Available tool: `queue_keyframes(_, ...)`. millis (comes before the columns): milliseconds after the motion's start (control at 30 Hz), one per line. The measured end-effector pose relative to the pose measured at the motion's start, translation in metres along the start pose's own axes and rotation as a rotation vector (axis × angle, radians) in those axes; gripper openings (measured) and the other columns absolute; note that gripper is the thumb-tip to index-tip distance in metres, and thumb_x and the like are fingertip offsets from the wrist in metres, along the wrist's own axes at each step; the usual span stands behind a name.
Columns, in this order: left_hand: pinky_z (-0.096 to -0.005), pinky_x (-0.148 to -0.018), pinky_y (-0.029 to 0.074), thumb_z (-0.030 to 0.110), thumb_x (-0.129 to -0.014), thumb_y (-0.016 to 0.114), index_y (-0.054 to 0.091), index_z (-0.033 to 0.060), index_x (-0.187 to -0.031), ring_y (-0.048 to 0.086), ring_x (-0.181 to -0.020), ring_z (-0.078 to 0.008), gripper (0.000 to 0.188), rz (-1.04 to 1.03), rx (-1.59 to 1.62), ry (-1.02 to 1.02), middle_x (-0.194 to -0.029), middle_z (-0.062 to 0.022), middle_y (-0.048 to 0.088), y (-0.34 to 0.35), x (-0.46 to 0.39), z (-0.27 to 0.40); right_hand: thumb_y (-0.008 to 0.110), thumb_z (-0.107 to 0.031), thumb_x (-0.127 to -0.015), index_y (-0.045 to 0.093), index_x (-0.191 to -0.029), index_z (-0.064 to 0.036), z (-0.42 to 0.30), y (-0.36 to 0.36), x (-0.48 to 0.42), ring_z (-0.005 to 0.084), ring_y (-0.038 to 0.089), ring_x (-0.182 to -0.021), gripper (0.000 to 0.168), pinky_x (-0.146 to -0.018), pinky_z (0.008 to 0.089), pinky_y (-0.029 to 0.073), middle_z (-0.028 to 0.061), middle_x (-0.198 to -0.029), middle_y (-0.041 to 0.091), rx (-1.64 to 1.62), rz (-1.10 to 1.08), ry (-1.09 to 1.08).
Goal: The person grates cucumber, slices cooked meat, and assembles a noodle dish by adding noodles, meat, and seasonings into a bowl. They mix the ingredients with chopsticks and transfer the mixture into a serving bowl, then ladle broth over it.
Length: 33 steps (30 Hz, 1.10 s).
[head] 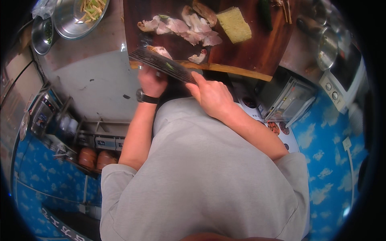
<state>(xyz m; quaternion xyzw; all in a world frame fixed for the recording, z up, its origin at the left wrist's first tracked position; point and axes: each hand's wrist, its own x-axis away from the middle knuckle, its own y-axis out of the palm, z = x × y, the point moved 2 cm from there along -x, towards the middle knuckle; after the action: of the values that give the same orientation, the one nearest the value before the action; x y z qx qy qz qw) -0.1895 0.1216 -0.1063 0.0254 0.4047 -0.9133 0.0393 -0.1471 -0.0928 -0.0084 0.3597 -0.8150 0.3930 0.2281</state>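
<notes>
My right hand (215,98) grips a broad kitchen knife (164,64), its dark-streaked blade slanting up to the left over the front edge of a wooden cutting board (241,64). A small green scrap (169,67) clings to the blade. My left hand (152,79), below the watch, is at the board's front edge; the blade hides its fingers, so their grip is unclear. Just beyond the blade lies a partly covered piece of meat (161,51). A smaller meat piece (198,56) rests to its right. Farther back, pale meat slices (181,27) lie in a row.
A yellow, rough-faced block (235,24) and a dark green vegetable (265,15) lie on the board's right half. At the back left stand a metal bowl (68,31) with shredded food and a smaller bowl (37,37). A white appliance with knobs (334,90) stands far right.
</notes>
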Motion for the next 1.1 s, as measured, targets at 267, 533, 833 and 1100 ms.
queue_keyframes(267,-0.0458,-0.086,0.053,-0.003,-0.074,0.072,0.070,0.0023,-0.110,0.065,-0.100,-0.0427,0.037,0.001,0.019,-0.078,-0.106,-0.0187,0.069,-0.003,-0.008,0.005,0.056,-0.042,-0.102,0.059,-0.121,0.000,-0.007,-0.005,-0.003,0.0440,0.067,-0.064,0.047,-0.058,0.0521,0.054,0.0218,-0.067,0.066,-0.004,-0.025,0.047)
queue_keyframes(533,-0.0442,-0.083,0.054,-0.003,-0.072,0.070,0.071,0.0058,-0.104,0.062,-0.104,-0.0378,0.033,-0.028,-0.019,-0.061,-0.106,-0.0130,0.068,-0.009,-0.022,0.017,0.057,-0.034,-0.102,0.061,-0.115,-0.004,-0.015,-0.012,-0.023,0.0463,0.065,-0.072,0.033,-0.066,0.0536,0.051,0.0238,-0.075,0.068,-0.090,-0.147,0.134)
queue_keyframes(833,-0.0425,-0.078,0.055,-0.003,-0.072,0.068,0.071,0.0071,-0.099,0.063,-0.099,-0.0332,0.029,0.013,-0.033,0.001,-0.104,-0.0087,0.069,-0.005,-0.025,0.019,0.051,-0.045,-0.104,0.062,-0.103,0.000,-0.012,0.003,-0.042,0.0460,0.068,-0.076,0.046,-0.068,0.0542,0.054,0.0243,-0.076,0.069,-0.086,-0.114,0.106)
queue_keyframes(1100,-0.0418,-0.081,0.053,-0.004,-0.072,0.069,0.069,0.0056,-0.095,0.061,-0.100,-0.0338,0.026,0.000,-0.084,0.019,-0.102,-0.0086,0.068,0.001,-0.010,0.016,0.053,-0.047,-0.102,0.063,-0.101,-0.001,-0.002,0.041,-0.091,0.0457,0.069,-0.081,0.048,-0.070,0.0529,0.056,0.0256,-0.082,0.070,-0.104,0.000,-0.036)
